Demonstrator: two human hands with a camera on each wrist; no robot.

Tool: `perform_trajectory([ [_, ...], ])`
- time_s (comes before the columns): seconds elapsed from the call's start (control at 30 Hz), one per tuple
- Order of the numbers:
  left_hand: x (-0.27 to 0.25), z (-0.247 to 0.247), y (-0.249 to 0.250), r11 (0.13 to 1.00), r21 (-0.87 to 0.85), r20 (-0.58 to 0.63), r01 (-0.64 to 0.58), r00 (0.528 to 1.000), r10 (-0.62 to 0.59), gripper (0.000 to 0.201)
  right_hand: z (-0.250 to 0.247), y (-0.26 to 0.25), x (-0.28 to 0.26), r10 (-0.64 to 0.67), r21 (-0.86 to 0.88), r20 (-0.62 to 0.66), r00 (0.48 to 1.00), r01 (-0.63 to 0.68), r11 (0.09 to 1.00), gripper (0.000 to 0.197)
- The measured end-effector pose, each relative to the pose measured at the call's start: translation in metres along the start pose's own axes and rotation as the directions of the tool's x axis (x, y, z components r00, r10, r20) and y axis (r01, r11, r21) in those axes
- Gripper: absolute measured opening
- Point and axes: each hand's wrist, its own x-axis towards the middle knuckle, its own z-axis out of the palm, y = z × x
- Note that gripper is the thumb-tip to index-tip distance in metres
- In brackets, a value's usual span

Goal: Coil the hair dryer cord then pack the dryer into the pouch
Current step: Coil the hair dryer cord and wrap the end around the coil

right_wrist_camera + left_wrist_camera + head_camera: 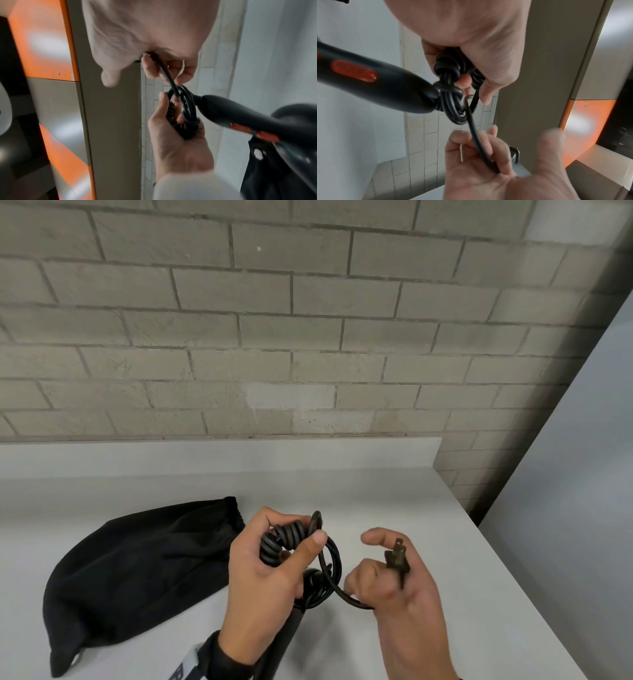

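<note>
Fingers (pixel 310 546) grip one cord (pixel 329 563); one pouch (pixel 137 570).

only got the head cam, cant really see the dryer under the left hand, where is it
Observer: Left wrist view: the dryer sticks out sideways, its handle end against the coiled cord that the left hand grips.
Operator: any switches showing
Observer: Yes, an orange switch on the handle.
Operator: right hand got the cord or just the plug
Observer: Right wrist view: the right hand has its fingers curled round the cord.
</note>
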Motion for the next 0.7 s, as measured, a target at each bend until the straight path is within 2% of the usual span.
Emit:
perform_trajectory([
  [0.1, -0.002, -0.002, 0.000, 0.999, 0.036, 0.021, -0.034, 0.999, 0.034, 0.029, -0.002, -0.003, 0.007, -0.110, -0.295, -0.027, 0.994, 0.097, 0.951, 0.020],
  [0.2, -0.004, -0.002, -0.002, 0.995, 0.079, 0.044, -0.059, 0.998, 0.056, 0.033, -0.006, -0.003, 0.018, -0.191, -0.402, 0.010, 0.982, 0.179, 0.898, 0.020],
  [0.27, -0.006, -0.001, -0.001, 0.994, 0.090, 0.068, -0.066, 0.996, 0.060, 0.033, -0.005, -0.005, 0.021, -0.168, -0.389, 0.081, 0.982, 0.187, 0.902, 0.017],
  [0.37, -0.007, 0.000, -0.001, 0.994, 0.080, 0.118, -0.075, 0.991, 0.065, 0.033, 0.001, -0.013, 0.021, -0.111, -0.362, 0.184, 0.977, 0.172, 0.916, 0.033],
  [0.47, -0.009, -0.001, -0.001, 0.992, 0.097, 0.165, -0.082, 0.984, 0.065, 0.029, 0.002, -0.021, 0.023, -0.033, -0.382, 0.152, 0.988, 0.090, 0.920, 0.045],
  [0.57, -0.011, -0.002, -0.001, 0.986, 0.147, 0.180, -0.077, 0.982, 0.050, 0.025, 0.003, -0.028, 0.026, 0.036, -0.450, 0.146, 0.989, 0.034, 0.892, 0.044],
  [0.7, -0.010, -0.001, -0.002, 0.980, 0.182, 0.180, -0.075, 0.983, 0.042, 0.025, 0.004, -0.033, 0.029, 0.056, -0.526, 0.131, 0.990, 0.022, 0.850, 0.043],
])
